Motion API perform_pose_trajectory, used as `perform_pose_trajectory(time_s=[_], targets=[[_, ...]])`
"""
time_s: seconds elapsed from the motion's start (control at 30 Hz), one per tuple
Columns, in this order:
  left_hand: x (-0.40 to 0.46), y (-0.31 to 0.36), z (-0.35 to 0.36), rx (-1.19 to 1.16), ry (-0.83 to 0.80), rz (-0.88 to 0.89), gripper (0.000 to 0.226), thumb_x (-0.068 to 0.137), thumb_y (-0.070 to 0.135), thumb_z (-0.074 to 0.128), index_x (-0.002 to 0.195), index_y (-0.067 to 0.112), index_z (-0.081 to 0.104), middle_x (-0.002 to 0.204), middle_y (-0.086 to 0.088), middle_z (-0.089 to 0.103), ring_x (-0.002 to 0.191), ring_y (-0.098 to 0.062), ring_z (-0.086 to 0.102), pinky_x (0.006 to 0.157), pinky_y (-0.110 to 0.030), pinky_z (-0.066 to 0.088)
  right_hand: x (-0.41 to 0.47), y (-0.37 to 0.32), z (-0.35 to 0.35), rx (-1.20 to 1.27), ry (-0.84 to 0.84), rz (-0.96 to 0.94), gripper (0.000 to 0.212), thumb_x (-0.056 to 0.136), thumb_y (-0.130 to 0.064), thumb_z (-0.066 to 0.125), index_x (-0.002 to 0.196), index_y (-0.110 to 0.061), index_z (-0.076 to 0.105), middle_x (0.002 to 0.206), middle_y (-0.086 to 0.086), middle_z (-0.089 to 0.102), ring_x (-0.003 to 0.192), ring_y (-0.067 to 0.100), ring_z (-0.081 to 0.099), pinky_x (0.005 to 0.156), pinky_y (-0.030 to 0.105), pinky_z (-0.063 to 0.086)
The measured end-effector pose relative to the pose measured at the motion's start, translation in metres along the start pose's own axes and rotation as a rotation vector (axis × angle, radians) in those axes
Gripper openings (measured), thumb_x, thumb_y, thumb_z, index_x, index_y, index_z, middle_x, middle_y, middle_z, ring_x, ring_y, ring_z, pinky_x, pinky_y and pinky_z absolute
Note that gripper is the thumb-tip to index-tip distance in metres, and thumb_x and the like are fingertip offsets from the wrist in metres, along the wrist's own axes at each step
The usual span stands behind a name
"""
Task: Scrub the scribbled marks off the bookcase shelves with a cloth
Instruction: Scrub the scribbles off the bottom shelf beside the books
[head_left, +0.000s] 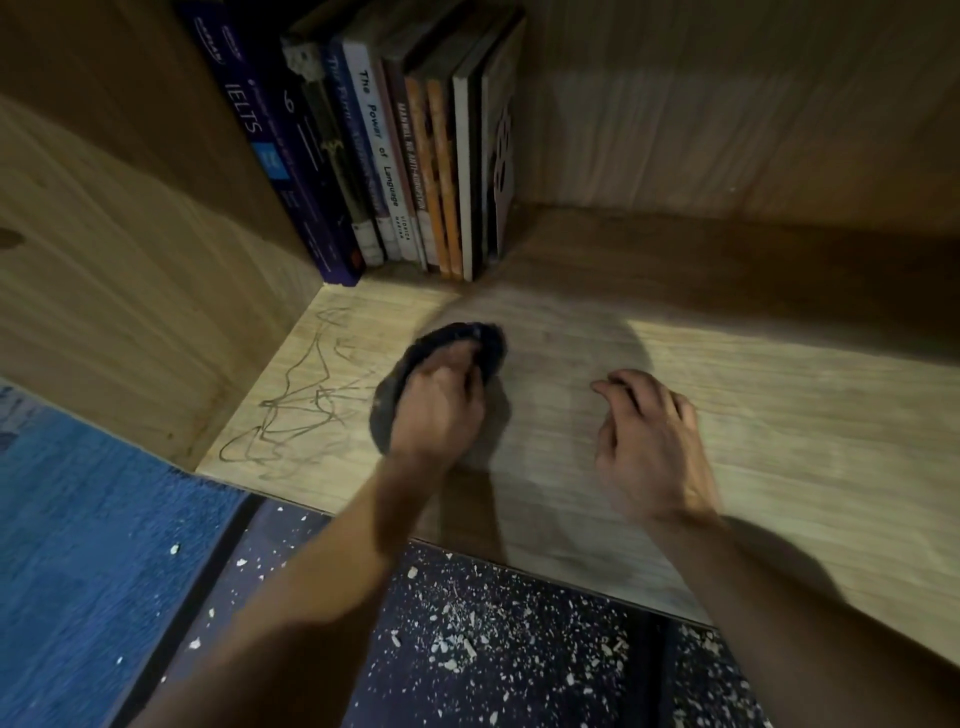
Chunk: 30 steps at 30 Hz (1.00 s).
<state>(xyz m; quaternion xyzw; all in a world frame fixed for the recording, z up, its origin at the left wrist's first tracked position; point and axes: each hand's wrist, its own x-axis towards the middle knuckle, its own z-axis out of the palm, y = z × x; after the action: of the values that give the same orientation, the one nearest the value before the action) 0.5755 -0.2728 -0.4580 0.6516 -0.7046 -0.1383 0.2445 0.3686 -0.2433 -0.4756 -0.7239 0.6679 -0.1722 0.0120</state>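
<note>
A light wooden shelf board (727, 415) fills the middle of the view. Dark scribbled marks (301, 400) cover its left front corner. My left hand (441, 405) presses a dark bunched cloth (483, 340) onto the board just right of the scribbles, fingers curled into the cloth. My right hand (649, 441) rests on the bare board to the right, fingers bent with the tips touching the wood, holding nothing.
A row of upright books (389, 156) stands at the back left of the shelf. The bookcase side wall (130, 286) rises on the left. Below the shelf edge lie a blue rug (93, 571) and a dark floor (493, 649) strewn with white crumbs.
</note>
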Motion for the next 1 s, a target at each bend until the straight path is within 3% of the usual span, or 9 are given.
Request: perform_pose_trajectory(time_s=[0.17, 0.27, 0.3, 0.47, 0.6, 0.7, 0.77, 0.9, 1.0], targets=[[-0.059, 0.002, -0.006, -0.037, -0.257, 0.354, 0.041, 0.097, 0.027, 0.038, 0.123, 0.005, 0.061, 0.124, -0.009, 0.064, 0.116, -0.02, 0.058, 0.107, -0.016, 0.03, -0.001, 0.001, 0.001, -0.006, -0.007, -0.018, 0.036, 0.086, -0.014, 0.05, 0.12, -0.012, 0.062, 0.122, 0.006, 0.055, 0.114, 0.025, 0.052, 0.098, 0.043, 0.039], [0.002, -0.01, -0.009, -0.015, -0.014, -0.019, 0.036, 0.098, 0.021, 0.044, 0.13, 0.011, 0.056, 0.13, -0.01, 0.059, 0.12, -0.026, 0.055, 0.104, -0.021, 0.032, -0.002, 0.0, -0.002, -0.012, -0.022, -0.007, 0.036, 0.086, -0.012, 0.055, 0.122, -0.012, 0.061, 0.124, 0.006, 0.056, 0.116, 0.024, 0.052, 0.1, 0.044, 0.039], [0.007, -0.002, -0.002, 0.004, 0.017, -0.056, 0.036, 0.098, 0.02, 0.044, 0.132, 0.013, 0.055, 0.132, -0.008, 0.058, 0.121, -0.024, 0.054, 0.104, -0.021, 0.031, -0.001, -0.001, -0.002, -0.023, -0.024, -0.005, 0.036, 0.087, -0.013, 0.053, 0.123, -0.013, 0.061, 0.124, 0.005, 0.055, 0.116, 0.024, 0.051, 0.101, 0.044, 0.039], [-0.048, 0.008, 0.006, -0.088, -0.232, 0.331, 0.036, 0.097, 0.026, 0.043, 0.124, 0.01, 0.061, 0.124, -0.005, 0.064, 0.118, -0.016, 0.057, 0.105, -0.012, 0.03, -0.001, -0.004, -0.002, -0.078, -0.018, -0.005, 0.038, 0.088, -0.016, 0.046, 0.123, -0.013, 0.06, 0.124, 0.006, 0.055, 0.117, 0.025, 0.051, 0.099, 0.044, 0.04], [0.046, 0.005, 0.01, -0.022, -0.007, -0.078, 0.039, 0.101, 0.024, 0.041, 0.138, 0.018, 0.049, 0.137, -0.006, 0.054, 0.127, -0.024, 0.048, 0.11, -0.03, 0.031, -0.002, -0.005, -0.004, -0.128, 0.048, 0.196, 0.045, 0.087, -0.019, 0.048, 0.13, -0.006, 0.052, 0.131, 0.015, 0.052, 0.128, 0.035, 0.041, 0.104, 0.052, 0.034], [0.026, 0.046, 0.04, -0.075, -0.158, 0.194, 0.036, 0.098, 0.02, 0.044, 0.131, 0.011, 0.056, 0.133, -0.008, 0.058, 0.124, -0.023, 0.052, 0.107, -0.026, 0.032, -0.001, -0.008, -0.004, -0.135, 0.043, 0.223, 0.058, 0.084, -0.029, 0.028, 0.13, -0.004, 0.053, 0.132, 0.017, 0.053, 0.129, 0.038, 0.041, 0.103, 0.053, 0.034], [0.009, 0.04, 0.046, -0.086, -0.245, 0.39, 0.038, 0.096, 0.024, 0.043, 0.127, 0.01, 0.059, 0.13, -0.007, 0.061, 0.123, -0.018, 0.053, 0.108, -0.023, 0.033, 0.0, -0.007, -0.002, -0.153, 0.042, 0.217, 0.058, 0.082, -0.027, 0.026, 0.127, -0.004, 0.055, 0.13, 0.017, 0.056, 0.126, 0.039, 0.044, 0.101, 0.052, 0.035], [0.078, 0.032, 0.043, -0.034, -0.1, 0.018, 0.042, 0.1, 0.025, 0.04, 0.14, 0.013, 0.046, 0.14, -0.009, 0.052, 0.129, -0.027, 0.047, 0.11, -0.033, 0.033, -0.001, -0.004, -0.001, -0.163, 0.032, 0.229, 0.048, 0.088, -0.017, 0.036, 0.131, -0.004, 0.052, 0.131, 0.017, 0.054, 0.127, 0.038, 0.042, 0.103, 0.053, 0.035], [0.033, 0.049, 0.047, -0.096, -0.194, 0.205, 0.04, 0.098, 0.027, 0.041, 0.133, 0.014, 0.054, 0.135, -0.005, 0.057, 0.127, -0.02, 0.049, 0.109, -0.025, 0.031, 0.001, -0.006, 0.001, -0.14, 0.058, 0.232, 0.054, 0.083, -0.021, 0.031, 0.127, -0.001, 0.055, 0.128, 0.02, 0.056, 0.123, 0.04, 0.046, 0.099, 0.052, 0.037]])
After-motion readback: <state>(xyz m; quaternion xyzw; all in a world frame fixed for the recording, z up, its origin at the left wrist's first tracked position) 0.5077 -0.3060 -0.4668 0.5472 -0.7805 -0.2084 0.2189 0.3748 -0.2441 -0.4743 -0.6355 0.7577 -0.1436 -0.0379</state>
